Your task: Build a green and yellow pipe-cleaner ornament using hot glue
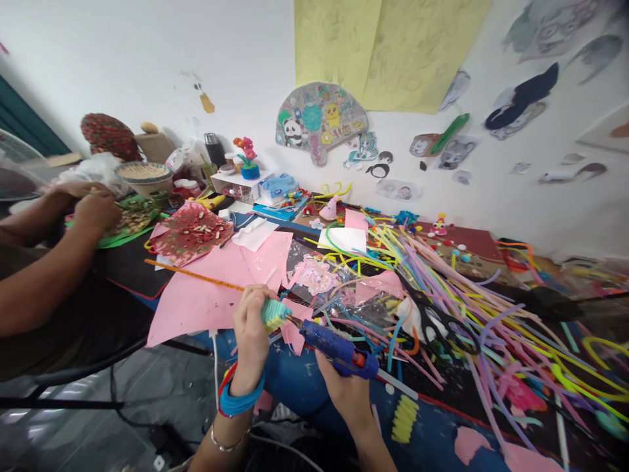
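My left hand (250, 324), with blue and red bands at the wrist, is closed around a small turquoise and yellow pipe-cleaner piece (274, 316). A long orange pipe cleaner (194, 273) sticks out leftward from the same hand; whether it joins the piece is hidden. My right hand (344, 390) grips a blue hot glue gun (339, 349) from below. The gun's nozzle points left and is at or very near the end of the piece. Pink paper (196, 305) lies beneath and beyond my left hand.
Loose pipe cleaners (442, 282) heap on the right, with black-handled scissors (437, 321) among them. A yellow zigzag piece (405, 418) lies near the front edge. At the left, another person's hands (95, 206) work over a green sheet. A flower pot craft (249, 167) stands at the back.
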Demonstrator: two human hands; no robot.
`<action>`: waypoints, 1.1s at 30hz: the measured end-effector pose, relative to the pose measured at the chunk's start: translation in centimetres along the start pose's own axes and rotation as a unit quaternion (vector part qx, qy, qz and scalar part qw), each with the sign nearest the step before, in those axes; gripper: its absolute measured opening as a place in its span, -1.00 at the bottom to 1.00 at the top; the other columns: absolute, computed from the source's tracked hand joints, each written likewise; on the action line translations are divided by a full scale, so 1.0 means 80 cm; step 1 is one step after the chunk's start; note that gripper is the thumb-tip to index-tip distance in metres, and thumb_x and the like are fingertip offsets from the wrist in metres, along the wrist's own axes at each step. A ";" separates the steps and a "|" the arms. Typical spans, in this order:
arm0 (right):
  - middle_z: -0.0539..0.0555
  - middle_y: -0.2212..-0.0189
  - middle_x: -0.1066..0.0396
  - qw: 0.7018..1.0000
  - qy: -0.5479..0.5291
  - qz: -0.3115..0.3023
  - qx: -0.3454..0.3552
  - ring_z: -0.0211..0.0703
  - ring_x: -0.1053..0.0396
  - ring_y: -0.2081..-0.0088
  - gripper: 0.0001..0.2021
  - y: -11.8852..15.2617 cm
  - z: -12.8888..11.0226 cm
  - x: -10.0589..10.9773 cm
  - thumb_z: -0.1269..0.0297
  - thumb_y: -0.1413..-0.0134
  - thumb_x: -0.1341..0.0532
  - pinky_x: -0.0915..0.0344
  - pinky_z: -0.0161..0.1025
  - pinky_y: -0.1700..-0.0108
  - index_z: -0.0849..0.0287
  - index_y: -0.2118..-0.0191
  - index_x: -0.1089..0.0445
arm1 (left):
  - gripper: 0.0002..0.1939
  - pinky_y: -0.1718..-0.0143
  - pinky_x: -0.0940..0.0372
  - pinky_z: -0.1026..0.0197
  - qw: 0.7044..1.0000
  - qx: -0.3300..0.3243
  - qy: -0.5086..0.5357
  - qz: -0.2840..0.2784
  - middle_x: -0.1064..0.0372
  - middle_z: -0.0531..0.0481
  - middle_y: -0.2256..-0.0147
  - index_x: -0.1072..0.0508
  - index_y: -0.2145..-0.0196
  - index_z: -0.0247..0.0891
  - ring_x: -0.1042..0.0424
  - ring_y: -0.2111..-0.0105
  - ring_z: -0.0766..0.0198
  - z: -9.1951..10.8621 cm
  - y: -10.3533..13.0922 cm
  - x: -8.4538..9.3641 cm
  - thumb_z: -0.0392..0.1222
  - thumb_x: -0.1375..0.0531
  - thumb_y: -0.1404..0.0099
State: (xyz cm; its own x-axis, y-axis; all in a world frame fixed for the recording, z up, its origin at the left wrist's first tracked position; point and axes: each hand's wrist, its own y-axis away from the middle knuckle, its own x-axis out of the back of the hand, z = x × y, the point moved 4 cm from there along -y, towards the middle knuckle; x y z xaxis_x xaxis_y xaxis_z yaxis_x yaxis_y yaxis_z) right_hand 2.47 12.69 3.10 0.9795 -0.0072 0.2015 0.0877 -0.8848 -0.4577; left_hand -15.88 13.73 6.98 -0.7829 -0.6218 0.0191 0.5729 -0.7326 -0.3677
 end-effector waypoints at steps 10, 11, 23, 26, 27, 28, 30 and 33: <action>0.10 0.37 -0.61 1.000 -0.010 0.007 -0.019 0.01 -0.59 0.34 -0.86 -0.001 0.003 0.000 0.38 -0.08 -0.23 -0.57 -0.14 0.20 0.14 0.27 -0.55 | -0.67 0.26 -0.20 0.16 1.000 -0.008 0.006 0.001 -0.31 -0.03 0.41 -0.39 0.52 -0.22 -0.32 0.32 0.17 0.001 0.001 0.000 -0.17 0.02 -0.35; 0.10 0.37 -0.61 1.000 -0.011 0.010 -0.021 0.02 -0.59 0.34 -0.85 -0.001 0.004 0.000 0.37 -0.07 -0.23 -0.56 -0.12 0.19 0.14 0.26 -0.55 | -0.67 0.26 -0.20 0.16 1.000 -0.008 0.006 0.001 -0.31 -0.03 0.41 -0.39 0.52 -0.22 -0.32 0.32 0.17 0.001 0.002 0.000 -0.17 0.02 -0.35; 0.06 0.41 -0.60 0.988 -0.101 0.036 -0.112 0.01 -0.57 0.34 -0.88 0.004 0.000 -0.004 0.25 -0.01 -0.29 -0.54 -0.12 0.18 0.14 0.33 -0.54 | -0.67 0.25 -0.19 0.19 1.000 0.000 0.019 -0.020 -0.30 -0.02 0.39 -0.38 0.51 -0.24 -0.32 0.31 0.18 0.002 0.002 0.002 -0.19 0.04 -0.36; 0.06 0.41 -0.59 0.988 -0.101 0.027 -0.116 0.01 -0.57 0.34 -0.89 0.003 0.000 -0.004 0.25 -0.03 -0.28 -0.53 -0.11 0.18 0.13 0.35 -0.54 | -0.66 0.24 -0.18 0.19 0.999 -0.002 0.026 -0.029 -0.30 -0.02 0.40 -0.38 0.51 -0.25 -0.31 0.31 0.18 0.001 0.002 0.002 -0.21 0.04 -0.36; 0.07 0.40 -0.60 0.988 -0.099 0.026 -0.116 0.02 -0.57 0.32 -0.88 0.002 0.000 -0.003 0.25 -0.04 -0.27 -0.53 -0.10 0.15 0.13 0.33 -0.54 | -0.66 0.24 -0.18 0.19 0.999 -0.003 0.029 -0.032 -0.30 -0.02 0.39 -0.39 0.52 -0.25 -0.31 0.30 0.18 0.001 0.002 0.002 -0.21 0.04 -0.35; 0.08 0.37 -0.60 0.988 -0.097 0.026 -0.116 0.03 -0.57 0.29 -0.87 0.002 0.000 -0.003 0.26 -0.04 -0.27 -0.52 -0.08 0.12 0.13 0.31 -0.55 | -0.66 0.24 -0.18 0.19 0.999 -0.005 0.032 -0.034 -0.30 -0.03 0.39 -0.40 0.52 -0.25 -0.31 0.30 0.18 0.000 0.002 0.002 -0.21 0.04 -0.35; 0.09 0.33 -0.61 0.987 -0.101 0.023 -0.120 0.06 -0.57 0.24 -0.84 0.003 0.001 -0.002 0.26 -0.04 -0.26 -0.50 -0.05 0.08 0.13 0.27 -0.55 | -0.65 0.24 -0.19 0.19 0.998 -0.008 0.040 -0.040 -0.30 -0.03 0.38 -0.41 0.52 -0.25 -0.31 0.30 0.18 0.000 0.001 0.002 -0.20 0.04 -0.35; 0.09 0.31 -0.61 0.985 -0.117 0.019 -0.128 0.07 -0.57 0.21 -0.87 0.006 0.001 -0.002 0.26 -0.02 -0.27 -0.50 -0.04 0.05 0.11 0.30 -0.55 | -0.64 0.25 -0.19 0.19 0.997 -0.017 0.056 -0.058 -0.31 -0.03 0.37 -0.44 0.51 -0.25 -0.31 0.31 0.18 0.001 -0.002 0.002 -0.21 0.03 -0.36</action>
State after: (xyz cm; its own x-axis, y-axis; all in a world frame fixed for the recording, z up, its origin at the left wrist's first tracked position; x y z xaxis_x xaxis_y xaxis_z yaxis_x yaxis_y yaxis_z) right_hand 2.35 12.32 2.82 0.9988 0.0389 -0.0310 0.0311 -0.9748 -0.2209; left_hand -16.07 13.69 7.10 -0.8670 -0.4969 -0.0388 0.4692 -0.7874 -0.3998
